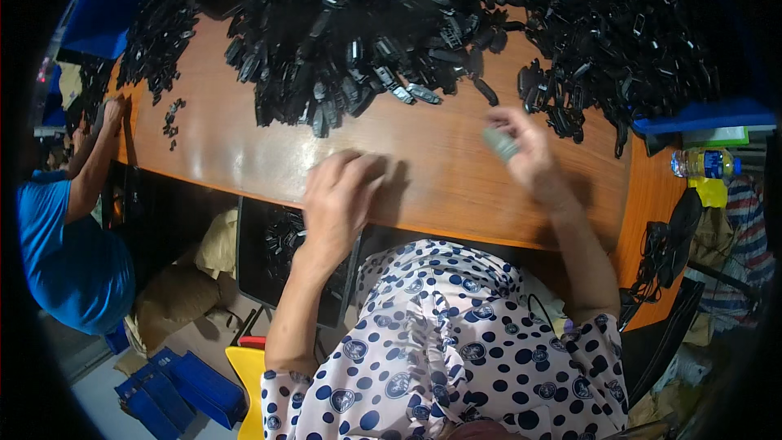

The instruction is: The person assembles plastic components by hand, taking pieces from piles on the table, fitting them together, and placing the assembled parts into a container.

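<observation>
My right hand (529, 155) is above the table, its fingers closed around a small grey-green piece (500, 143), blurred by motion. Just beyond it lies a loose, long black plastic part (485, 92). My left hand (332, 195) is over the table's near edge with its fingers curled inward; whatever they may hold is hidden. Across the far side spreads a large heap of small black plastic parts (358, 41), some of them shiny or silvery. Another heap of black parts (586, 41) lies to its right. Bare wood of the brown table (440, 171) shows between the heaps and my hands.
Below the table edge at left, a dark tray (251, 257) contains black parts. A co-worker in a blue shirt (73, 253) is at the left end, by a smaller heap (159, 41). At right are a water bottle (705, 164) and black cables (652, 257). Blue bins (183, 391) stand on the floor.
</observation>
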A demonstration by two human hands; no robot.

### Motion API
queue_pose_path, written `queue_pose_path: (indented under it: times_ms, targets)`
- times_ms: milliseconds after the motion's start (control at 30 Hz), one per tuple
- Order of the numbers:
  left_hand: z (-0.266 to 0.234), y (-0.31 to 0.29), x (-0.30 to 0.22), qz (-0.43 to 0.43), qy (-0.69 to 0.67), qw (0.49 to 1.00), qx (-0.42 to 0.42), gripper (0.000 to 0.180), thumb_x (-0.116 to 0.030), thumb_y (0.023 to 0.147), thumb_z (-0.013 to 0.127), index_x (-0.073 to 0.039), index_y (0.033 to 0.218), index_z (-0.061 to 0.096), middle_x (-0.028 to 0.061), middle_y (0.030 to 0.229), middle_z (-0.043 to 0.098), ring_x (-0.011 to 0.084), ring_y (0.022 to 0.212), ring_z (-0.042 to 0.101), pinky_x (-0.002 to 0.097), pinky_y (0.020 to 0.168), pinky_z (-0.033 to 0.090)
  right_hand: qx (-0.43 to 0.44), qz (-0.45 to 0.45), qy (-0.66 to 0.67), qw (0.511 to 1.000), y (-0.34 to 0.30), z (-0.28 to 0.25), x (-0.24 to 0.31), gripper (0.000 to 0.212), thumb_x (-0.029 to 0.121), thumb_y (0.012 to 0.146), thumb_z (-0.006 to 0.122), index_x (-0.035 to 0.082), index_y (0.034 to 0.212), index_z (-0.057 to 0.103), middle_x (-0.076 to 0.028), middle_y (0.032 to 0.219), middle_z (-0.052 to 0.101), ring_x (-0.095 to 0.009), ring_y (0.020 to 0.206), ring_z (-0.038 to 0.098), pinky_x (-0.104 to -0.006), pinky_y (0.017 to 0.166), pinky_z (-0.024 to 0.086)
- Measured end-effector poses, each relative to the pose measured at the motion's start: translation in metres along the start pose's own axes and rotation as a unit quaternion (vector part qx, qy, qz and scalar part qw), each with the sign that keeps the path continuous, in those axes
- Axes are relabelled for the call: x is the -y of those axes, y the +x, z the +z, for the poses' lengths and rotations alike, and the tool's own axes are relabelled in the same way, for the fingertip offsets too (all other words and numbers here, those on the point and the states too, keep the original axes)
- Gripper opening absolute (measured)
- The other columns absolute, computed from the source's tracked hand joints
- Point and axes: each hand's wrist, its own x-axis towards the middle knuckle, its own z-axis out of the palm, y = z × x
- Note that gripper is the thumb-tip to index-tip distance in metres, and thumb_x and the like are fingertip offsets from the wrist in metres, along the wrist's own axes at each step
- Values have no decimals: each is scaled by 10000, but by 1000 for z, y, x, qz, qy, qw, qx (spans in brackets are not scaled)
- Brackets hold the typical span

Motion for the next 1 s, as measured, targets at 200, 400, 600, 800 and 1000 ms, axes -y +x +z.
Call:
queue_pose_path:
  times_ms: [200, 400, 600, 800, 1000]
  targets:
    - [88, 115, -32, 161, 23, 984, 76, 245, -6, 772, 572, -65, 1008, 602, 112, 874, 547, 291, 796, 595, 383, 684, 494, -98, -93, -279, 951, 19, -74, -11, 245, 6, 842, 522, 36, 1076, 587, -152, 985, 580, -288, 945, 566, -393, 853, 463]
    - [114, 154, -28, 228, 144, 954, 132, 215, -45, 756, 580, -57, 970, 607, 99, 975, 538, 250, 912, 584, 356, 740, 525, 7, -215, -448, 868, 37, -82, -24, 298, 2, 766, 516, 77, 1036, 615, -112, 1011, 497, -276, 1003, 486, -383, 887, 418]
    - [123, 119, -38, 196, 100, 962, 163, 143, -139, 753, 629, -62, 854, 563, 80, 902, 536, 244, 896, 582, 347, 702, 515, -3, -250, -437, 864, 46, -81, -28, 223, 28, 776, 521, 49, 991, 578, -102, 963, 498, -256, 933, 530, -385, 774, 466]
    - [91, 78, -21, 137, 61, 987, 56, 184, -70, 764, 598, -67, 947, 575, 90, 948, 550, 257, 865, 586, 347, 708, 501, -55, -280, -356, 890, 32, -77, -29, 259, -68, 756, 552, 15, 1001, 539, -117, 938, 529, -268, 863, 584, -344, 704, 515]
    - [74, 102, 12, 109, 201, 973, 43, 185, -28, 772, 557, -78, 948, 583, 89, 893, 495, 238, 844, 530, 364, 687, 465, -113, -126, 76, 983, 25, -65, -38, 277, -128, 825, 493, -3, 1070, 525, -62, 1015, 543, -144, 927, 583, -270, 796, 523]
